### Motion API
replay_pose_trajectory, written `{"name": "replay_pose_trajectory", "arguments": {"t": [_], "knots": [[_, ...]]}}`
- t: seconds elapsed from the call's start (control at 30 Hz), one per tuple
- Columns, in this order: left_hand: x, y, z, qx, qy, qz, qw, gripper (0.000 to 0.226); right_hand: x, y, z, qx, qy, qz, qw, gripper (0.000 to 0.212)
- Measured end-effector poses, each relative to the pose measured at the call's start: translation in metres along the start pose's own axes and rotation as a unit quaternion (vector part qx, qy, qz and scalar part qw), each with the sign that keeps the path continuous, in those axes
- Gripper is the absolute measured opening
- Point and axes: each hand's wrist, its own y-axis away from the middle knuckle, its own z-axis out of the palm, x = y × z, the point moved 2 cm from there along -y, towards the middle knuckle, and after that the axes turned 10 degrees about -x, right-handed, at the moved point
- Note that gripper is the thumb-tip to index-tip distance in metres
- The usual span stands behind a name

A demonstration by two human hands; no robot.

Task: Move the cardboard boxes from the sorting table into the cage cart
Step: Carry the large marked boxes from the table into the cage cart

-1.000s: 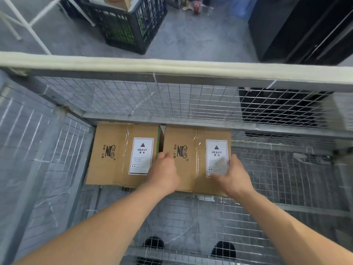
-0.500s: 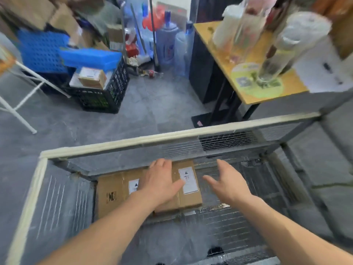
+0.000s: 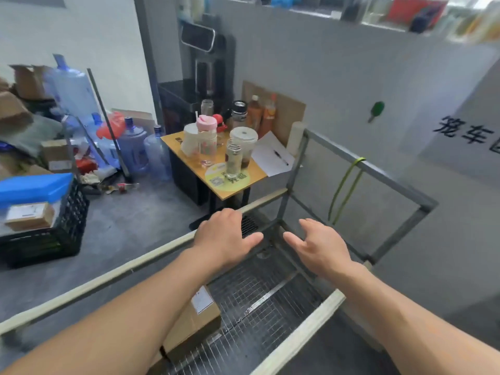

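A brown cardboard box [image 3: 193, 322] with a white label lies on the wire floor of the cage cart [image 3: 270, 299], partly hidden under my left forearm. My left hand [image 3: 226, 236] hovers above the cart's padded rail [image 3: 108, 282], fingers relaxed and holding nothing. To its right, over the cart's far corner, my right hand [image 3: 320, 246] is also spread and holds nothing. Neither hand touches the box. A second box is out of sight.
A small yellow table [image 3: 232, 188] crowded with cups and bottles stands just beyond the cart. Water jugs [image 3: 132, 147] and clutter fill the back left. A black crate [image 3: 51, 234] with a blue lid and a small parcel stands at left. A grey wall runs along the right.
Both hands have lifted off the boxes and risen above the cart rim. My view has swung upward and to the right, so the boxes have dropped to the bottom of the frame.
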Motion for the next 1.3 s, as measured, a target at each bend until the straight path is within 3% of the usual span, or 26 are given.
{"name": "replay_pose_trajectory", "arguments": {"t": [0.33, 0.67, 1.1, 1.3], "knots": [[0.155, 0.099, -0.002, 0.012, -0.058, 0.137, 0.989, 0.078, 0.100, 0.168, -0.064, 0.089, -0.039, 0.088, 0.991, 0.065], [0.255, 0.189, -0.001, 0.021, -0.075, 0.249, 0.965, 0.084, 0.149, 0.321, -0.096, 0.154, -0.066, 0.181, 0.969, 0.069], [0.290, 0.292, 0.017, -0.024, -0.085, 0.383, 0.919, 0.078, 0.139, 0.480, -0.074, 0.211, -0.070, 0.319, 0.921, 0.075], [0.305, 0.346, 0.043, -0.059, -0.098, 0.447, 0.887, 0.078, 0.135, 0.554, -0.040, 0.229, -0.076, 0.382, 0.892, 0.063]]}}
